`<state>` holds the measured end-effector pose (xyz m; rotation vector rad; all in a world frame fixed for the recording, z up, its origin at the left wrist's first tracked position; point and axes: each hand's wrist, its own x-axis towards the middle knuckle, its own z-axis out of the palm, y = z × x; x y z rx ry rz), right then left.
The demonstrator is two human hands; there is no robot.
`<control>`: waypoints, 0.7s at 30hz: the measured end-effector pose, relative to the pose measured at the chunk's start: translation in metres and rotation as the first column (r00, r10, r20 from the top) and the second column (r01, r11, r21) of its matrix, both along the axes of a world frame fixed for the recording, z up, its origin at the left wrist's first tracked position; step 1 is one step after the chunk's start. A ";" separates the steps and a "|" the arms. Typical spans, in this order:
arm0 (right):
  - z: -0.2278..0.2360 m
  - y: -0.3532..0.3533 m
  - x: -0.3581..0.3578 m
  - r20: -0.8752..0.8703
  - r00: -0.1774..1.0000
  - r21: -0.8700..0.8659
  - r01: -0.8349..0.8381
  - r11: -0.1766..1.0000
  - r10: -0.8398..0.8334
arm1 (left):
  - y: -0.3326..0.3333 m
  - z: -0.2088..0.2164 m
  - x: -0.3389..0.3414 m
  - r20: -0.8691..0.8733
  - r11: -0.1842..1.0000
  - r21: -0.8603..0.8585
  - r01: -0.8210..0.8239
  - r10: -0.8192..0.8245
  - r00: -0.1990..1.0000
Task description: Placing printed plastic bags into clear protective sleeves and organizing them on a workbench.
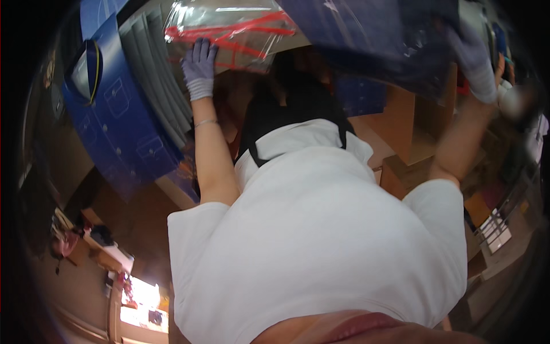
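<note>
My left hand (199, 70), in a pale lavender knit glove, lies with its fingers stretched out on the near edge of a clear plastic package (240, 34) marked with red stripes. My right hand (474, 64), gloved alike and blurred, is at the right edge of a dark blue package in shiny clear plastic (389, 43). Its fingers seem to grip that edge, though blur and the plastic partly hide them. The blue package hangs tilted beside the red-striped one and overlaps its right end.
On the left stands a blue printed cardboard display box (117, 120) with a cut-out opening, beside grey folded material (154, 69). Open brown cardboard boxes (398, 123) stand below the blue package on the right. A bright opening (143, 304) shows at the lower left.
</note>
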<state>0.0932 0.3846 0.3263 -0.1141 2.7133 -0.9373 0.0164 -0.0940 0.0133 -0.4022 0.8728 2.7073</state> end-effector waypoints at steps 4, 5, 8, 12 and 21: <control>0.029 0.000 0.078 0.374 0.927 0.276 -0.149 0.949 0.037 | 0.003 -0.002 0.000 0.069 0.995 -0.085 0.051 -0.045 0.997; 0.003 -0.001 0.092 0.439 0.893 0.392 -0.289 0.873 0.098 | -0.004 -0.002 0.004 0.046 0.994 -0.096 0.044 -0.040 0.998; -0.092 -0.012 0.121 0.744 0.667 0.506 -0.585 0.634 0.021 | -0.001 -0.010 -0.003 0.036 0.996 -0.071 0.045 -0.042 0.998; -0.269 -0.025 0.149 0.714 0.641 0.512 -0.752 0.415 0.281 | -0.001 -0.006 0.003 0.108 0.983 -0.181 -0.031 0.051 0.993; -0.509 -0.085 0.149 0.548 0.707 0.490 -0.704 0.514 0.447 | 0.035 0.197 0.038 -0.310 -0.253 -0.826 -0.504 -0.542 0.781</control>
